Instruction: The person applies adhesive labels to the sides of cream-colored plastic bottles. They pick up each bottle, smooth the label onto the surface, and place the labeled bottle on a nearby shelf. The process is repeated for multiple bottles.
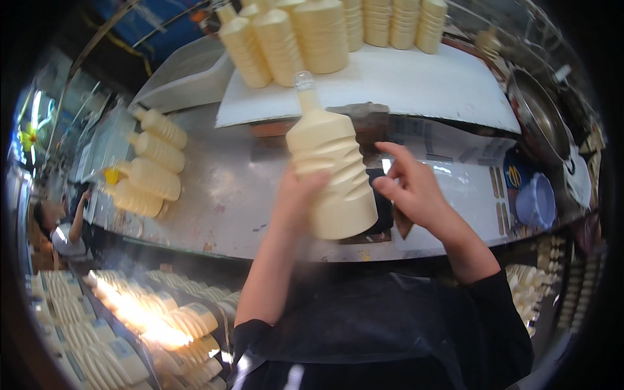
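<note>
A cream ribbed plastic bottle [328, 172] is tilted in the air above the worktable, its clear neck end pointing away from me. My left hand [302, 195] is wrapped round its left side, thumb across the ribs. Close to the bottle's right side, my right hand [413, 185] has thumb and index finger apart, with the other fingers curled. From beneath that palm pokes a brown pointed piece [403, 224], like a tool handle; its other end is hidden. Behind the bottle and my right hand, a black item [382, 211] is partly covered.
Similar bottles [279, 45] stand on a white board [422, 84] at the back. Several more lie at the table's left [153, 179]. At right are a lilac bucket [536, 200] and a metal pan [538, 114]. Stacked bottles [91, 331] fill the lower left, below another person [68, 234].
</note>
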`<action>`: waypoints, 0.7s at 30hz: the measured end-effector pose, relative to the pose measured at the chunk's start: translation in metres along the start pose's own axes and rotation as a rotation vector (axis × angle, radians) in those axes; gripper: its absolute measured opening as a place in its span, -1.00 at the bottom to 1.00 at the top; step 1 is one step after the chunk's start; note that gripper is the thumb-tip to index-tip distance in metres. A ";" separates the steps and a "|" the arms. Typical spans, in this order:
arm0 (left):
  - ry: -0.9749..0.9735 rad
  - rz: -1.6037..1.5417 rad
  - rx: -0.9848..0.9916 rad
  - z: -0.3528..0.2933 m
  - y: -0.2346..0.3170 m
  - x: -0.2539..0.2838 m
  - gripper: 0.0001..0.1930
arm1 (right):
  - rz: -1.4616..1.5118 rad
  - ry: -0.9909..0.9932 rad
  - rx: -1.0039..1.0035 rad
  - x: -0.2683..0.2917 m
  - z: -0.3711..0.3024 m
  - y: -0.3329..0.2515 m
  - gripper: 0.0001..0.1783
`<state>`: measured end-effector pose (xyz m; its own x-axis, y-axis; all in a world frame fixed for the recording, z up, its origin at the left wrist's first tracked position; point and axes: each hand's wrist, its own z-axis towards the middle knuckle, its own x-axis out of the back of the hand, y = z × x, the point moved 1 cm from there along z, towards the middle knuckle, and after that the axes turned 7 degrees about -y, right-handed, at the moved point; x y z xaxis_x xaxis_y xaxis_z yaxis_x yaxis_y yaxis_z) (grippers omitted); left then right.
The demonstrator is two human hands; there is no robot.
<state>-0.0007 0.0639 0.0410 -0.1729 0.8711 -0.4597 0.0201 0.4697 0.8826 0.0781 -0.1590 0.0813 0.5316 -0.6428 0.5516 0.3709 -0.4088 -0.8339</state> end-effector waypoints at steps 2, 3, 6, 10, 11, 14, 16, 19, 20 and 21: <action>-0.075 0.048 0.049 0.015 -0.010 -0.011 -0.27 | -0.034 -0.102 -0.152 -0.007 0.004 -0.001 -0.13; -0.085 0.049 0.091 0.022 -0.013 -0.016 -0.27 | -0.018 -0.060 -0.149 -0.014 0.004 0.009 -0.04; -0.075 0.122 0.184 0.035 -0.023 -0.025 -0.24 | -0.070 -0.088 -0.250 -0.012 0.005 0.023 -0.08; -0.060 0.390 0.063 0.032 -0.042 -0.032 -0.08 | 0.092 -0.044 -0.236 -0.018 -0.004 0.060 -0.17; -0.060 0.456 -0.021 0.028 -0.044 -0.034 -0.04 | 0.133 -0.037 -0.226 -0.022 -0.006 0.066 -0.19; 0.021 0.385 0.093 0.027 -0.042 -0.040 0.05 | 0.207 -0.017 -0.203 -0.026 -0.008 0.072 -0.26; -0.002 0.298 0.100 0.029 -0.044 -0.040 0.05 | 0.192 -0.006 -0.189 -0.017 -0.008 0.065 -0.37; 0.035 0.285 0.134 0.027 -0.045 -0.043 0.06 | 0.084 -0.015 -0.142 0.011 -0.009 0.075 -0.59; 0.062 0.302 0.148 0.025 -0.045 -0.044 0.07 | -0.021 0.126 -0.017 0.019 -0.011 0.090 -0.74; 0.079 0.297 0.146 0.023 -0.043 -0.046 0.06 | -0.094 0.177 -0.091 0.039 -0.017 0.100 -0.77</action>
<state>0.0286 0.0072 0.0217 -0.2137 0.9619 -0.1707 0.2210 0.2178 0.9506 0.1227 -0.2362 0.0192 0.3526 -0.6994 0.6217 0.3379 -0.5244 -0.7816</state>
